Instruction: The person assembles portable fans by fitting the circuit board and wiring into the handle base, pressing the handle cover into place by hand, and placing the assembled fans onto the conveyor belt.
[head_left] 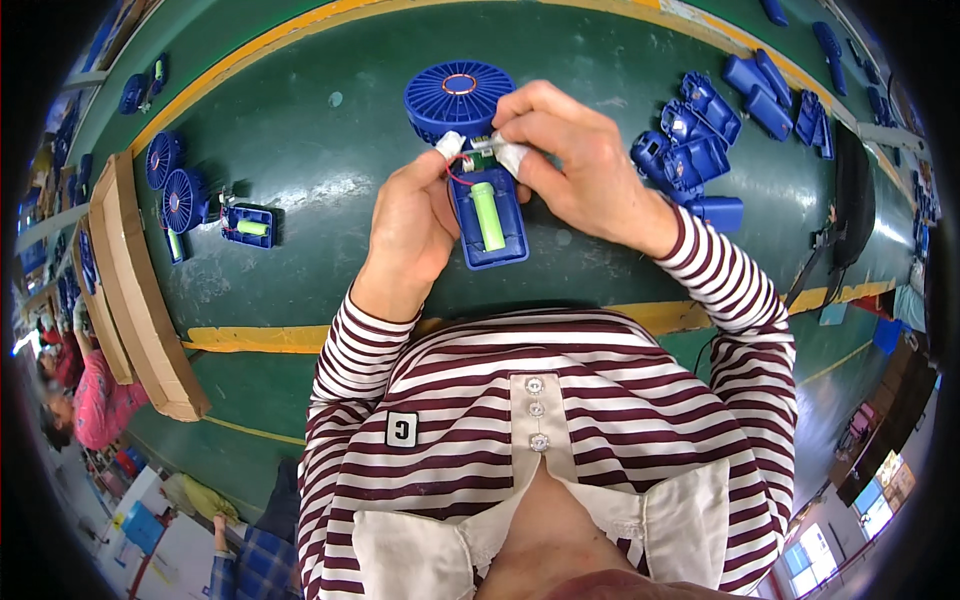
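A blue handheld fan lies in front of me, its round slotted head (459, 92) at the far end and its open handle shell (497, 252) toward me. A light green cylindrical battery (487, 217) sits in the shell, with a red wire looping beside it. My left hand (412, 222) grips the shell's left side, its thumb tip wrapped in white. Over the neck of the fan, my right hand (580, 165) pinches near a small circuit board (482, 157); a white-wrapped tip shows there too. Exactly what the right fingers hold is too small to tell.
Several blue shell parts (690, 150) are heaped on the green table (330, 200) at the right, near a black bag (853, 200). More fans (183, 200) and an open shell with a battery (250, 227) lie left, beside a cardboard tray (140, 290). Other people sit farther left.
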